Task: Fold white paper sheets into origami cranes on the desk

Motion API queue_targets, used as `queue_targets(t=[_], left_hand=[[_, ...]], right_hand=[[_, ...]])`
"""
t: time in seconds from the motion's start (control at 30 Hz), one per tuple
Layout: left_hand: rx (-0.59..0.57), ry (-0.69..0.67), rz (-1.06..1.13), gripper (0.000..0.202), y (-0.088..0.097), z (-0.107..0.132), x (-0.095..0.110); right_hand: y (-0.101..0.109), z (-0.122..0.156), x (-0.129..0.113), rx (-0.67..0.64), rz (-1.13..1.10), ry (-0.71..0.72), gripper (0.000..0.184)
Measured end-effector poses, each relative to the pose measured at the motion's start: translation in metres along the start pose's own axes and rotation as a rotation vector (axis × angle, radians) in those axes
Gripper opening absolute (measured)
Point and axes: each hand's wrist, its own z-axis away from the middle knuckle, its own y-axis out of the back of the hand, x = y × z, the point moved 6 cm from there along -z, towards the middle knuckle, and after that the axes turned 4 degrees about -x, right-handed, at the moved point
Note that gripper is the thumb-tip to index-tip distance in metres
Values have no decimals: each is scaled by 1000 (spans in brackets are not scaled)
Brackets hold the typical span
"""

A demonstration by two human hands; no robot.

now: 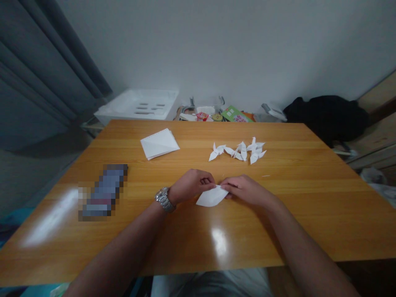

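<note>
A small folded piece of white paper (211,197) lies on the wooden table (198,231) between my hands. My left hand (191,185), with a metal watch on its wrist, is curled and pinches the paper's upper edge. My right hand (244,189) is also closed and pinches the paper's right tip. Both hands rest low on the tabletop, touching each other over the paper.
Several folded white paper cranes (238,151) lie behind my hands. A stack of white paper sheets (159,143) sits at the back left. A blurred-out object (103,190) lies at the left. Beyond the table are a white bin (139,105), clutter and a black bag (326,113).
</note>
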Motion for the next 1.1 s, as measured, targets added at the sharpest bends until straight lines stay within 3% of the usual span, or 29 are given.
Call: queue_targets(t=[0.13,0.27,0.37,0.5,0.63,0.77,0.9,0.97,1.1], left_hand=[[-52,-6,26,21,-4,0,-1],[100,17,167,19,-3,-3,-13],[229,80,443,22,-4,-7,-27],[363,96,581,25,-6,-10,-34],[385,97,651,22,-13,-12,-35],[338,71,516,16,-18,-13,-31],[479,28,212,31,-8,-6,-18],[418,2,168,35,-10,-6,-11],[371,3,62,18,-12,-5,-3]], right_hand=[[5,-3,6,111,-39,-5,38],[11,-6,20,362,-368,-94,47],[3,-10,21,329,-547,-105,49],[-5,-15,15,317,-545,-110,45],[-12,-19,17,354,-545,-99,39],[-8,-18,23,413,-454,-54,29],[3,-14,21,498,-210,-39,25],[5,-13,15,503,-119,-49,25],[2,-14,8,490,-56,-102,19]])
